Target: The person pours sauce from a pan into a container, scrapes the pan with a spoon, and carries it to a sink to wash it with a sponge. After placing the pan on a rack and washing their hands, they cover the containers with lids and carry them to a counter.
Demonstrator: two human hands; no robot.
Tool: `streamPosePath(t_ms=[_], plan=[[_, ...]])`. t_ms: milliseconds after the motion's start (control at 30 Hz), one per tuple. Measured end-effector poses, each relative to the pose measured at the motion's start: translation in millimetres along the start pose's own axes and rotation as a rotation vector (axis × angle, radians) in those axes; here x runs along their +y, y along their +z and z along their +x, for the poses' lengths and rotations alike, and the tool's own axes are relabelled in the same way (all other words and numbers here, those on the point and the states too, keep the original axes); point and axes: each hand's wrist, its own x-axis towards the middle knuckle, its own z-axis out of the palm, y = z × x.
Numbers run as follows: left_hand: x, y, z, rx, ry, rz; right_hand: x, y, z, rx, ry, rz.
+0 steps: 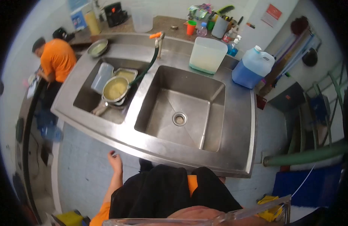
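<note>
My left hand (114, 160) hangs low beside the front edge of the steel sink counter (106, 140). Its fingers look curled, with a small greyish spot between them that I cannot make out. Of my right side only a sliver of skin (222, 179) shows under the counter edge; its fingers are hidden. In the left basin, a metal pot (116, 89) with yellowish liquid sits beside a clear plastic container (102, 77) and a metal tray (126, 74). The right basin (174, 101) has a round drain (179, 119).
A green hose (152, 62) runs from the tap into the left basin. Behind are a bowl (98, 48), a translucent tub (207, 54) and a blue-liquid jug (252, 68). Another person (59, 60) in orange leans at the far left. A green rail (306, 155) stands right.
</note>
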Motion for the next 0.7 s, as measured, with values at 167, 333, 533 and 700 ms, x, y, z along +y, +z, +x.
streamPosePath(t_ms=[167, 333, 533, 700], plan=[[83, -57, 105, 0.248, 0.308, -0.167, -125, -183, 6, -1.321, 0.155, 0.321], [186, -11, 152, 0.088, 0.662, -0.391, -192, -371, 114, -0.070, -0.179, 0.333], [296, 106, 125, -0.395, 0.914, -0.536, -202, -489, 356, 0.758, -0.577, 0.343], [326, 166, 99, -0.631, 0.901, -0.490, -197, -531, 552, 0.147, -0.331, 0.182]])
